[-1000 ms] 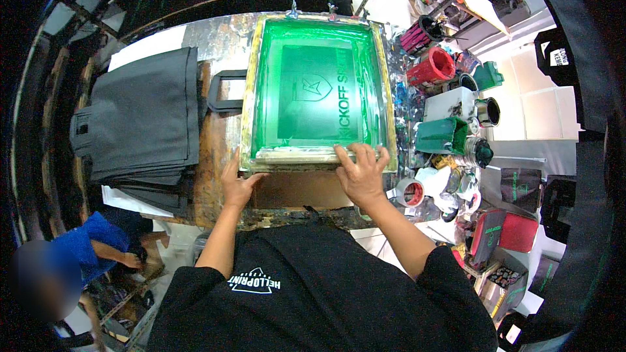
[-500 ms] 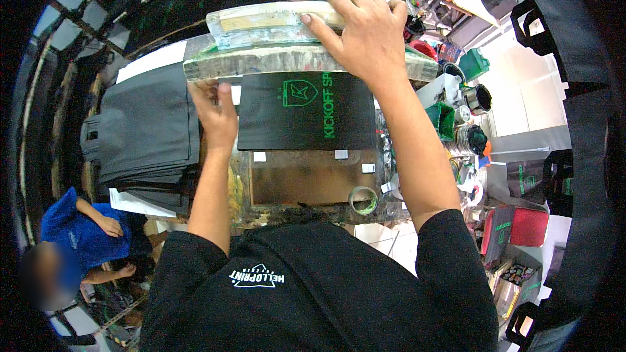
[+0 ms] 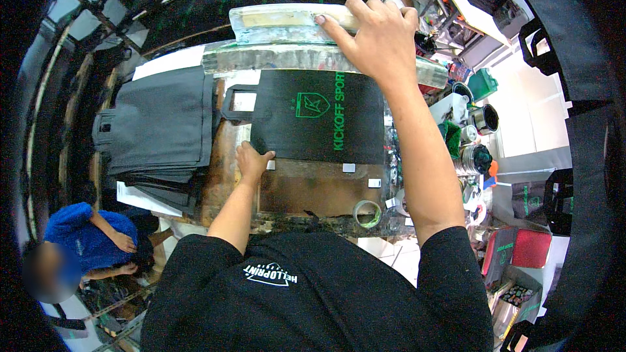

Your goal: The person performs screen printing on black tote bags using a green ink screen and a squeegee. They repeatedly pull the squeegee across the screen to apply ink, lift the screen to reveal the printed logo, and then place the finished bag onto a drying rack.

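A screen-printing frame (image 3: 277,58) is raised over the far side of the work board, its near edge toward me. My right hand (image 3: 385,36) is closed round the right part of a long squeegee (image 3: 280,21) lying along that frame. Under the frame's near edge lies a flat black fabric bag (image 3: 293,133) with a green shield emblem and green lettering; its handle (image 3: 236,104) sticks out to the left. My left hand (image 3: 251,161) is at the bag's near left corner, thumb spread from the fingers; whether it grips the fabric is hard to see.
Left of the board is a stack of black bags (image 3: 156,117). A tape roll (image 3: 366,214) lies on the brown board (image 3: 306,194) near me. Cans (image 3: 484,118) and a green container (image 3: 482,83) crowd the right. At lower left sits another person in blue (image 3: 91,238).
My left hand has left the frame's near left edge and come down to the bag's near corner. My right hand stays on the squeegee. The whole view has shifted slightly.
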The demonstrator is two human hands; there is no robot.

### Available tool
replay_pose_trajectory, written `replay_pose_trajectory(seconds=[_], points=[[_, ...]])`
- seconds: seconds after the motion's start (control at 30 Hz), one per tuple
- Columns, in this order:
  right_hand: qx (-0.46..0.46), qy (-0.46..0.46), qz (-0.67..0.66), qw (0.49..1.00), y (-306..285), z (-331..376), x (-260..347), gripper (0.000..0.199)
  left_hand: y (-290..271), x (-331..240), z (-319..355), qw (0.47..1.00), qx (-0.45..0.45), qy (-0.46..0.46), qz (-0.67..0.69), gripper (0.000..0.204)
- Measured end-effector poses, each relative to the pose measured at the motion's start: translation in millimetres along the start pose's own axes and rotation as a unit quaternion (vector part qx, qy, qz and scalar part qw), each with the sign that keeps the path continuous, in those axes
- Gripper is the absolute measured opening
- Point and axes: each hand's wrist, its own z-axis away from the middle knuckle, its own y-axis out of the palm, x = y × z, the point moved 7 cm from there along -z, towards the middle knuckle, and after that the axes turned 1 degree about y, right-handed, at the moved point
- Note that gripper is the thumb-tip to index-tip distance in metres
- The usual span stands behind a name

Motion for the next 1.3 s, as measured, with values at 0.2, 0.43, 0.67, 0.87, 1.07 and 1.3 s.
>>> replay_pose_trajectory(seconds=[0.2,0.43,0.67,0.87,1.07,1.3], points=[[-0.020,-0.006,-0.009,1.000,1.0,5.2,5.2,0.059,-10.9,2.1,-0.6,0.978,-0.122,0.070,0.153,0.058],[0.034,0.007,0.001,0.999,5.9,-12.7,-5.5,0.064,-159.4,-58.3,-36.1,0.932,-0.045,0.109,0.343,0.034],[0.064,0.012,-0.013,0.998,1.7,-11.7,7.9,0.063,-290.3,137.7,-3.9,0.858,-0.114,0.022,0.500,0.030],[0.054,0.012,0.007,0.998,-1.3,-10.7,1.8,0.056,-335.8,310.5,28.3,0.808,-0.204,-0.054,0.550,0.027],[0.061,0.010,-0.020,0.998,0.3,-14.0,9.8,0.055,-357.5,466.3,85.3,0.714,-0.503,-0.369,0.317,0.050],[0.044,0.004,0.015,0.999,-3.2,-3.6,1.6,0.052,-257.2,136.2,51.0,0.852,-0.510,0.046,0.114,0.023]])
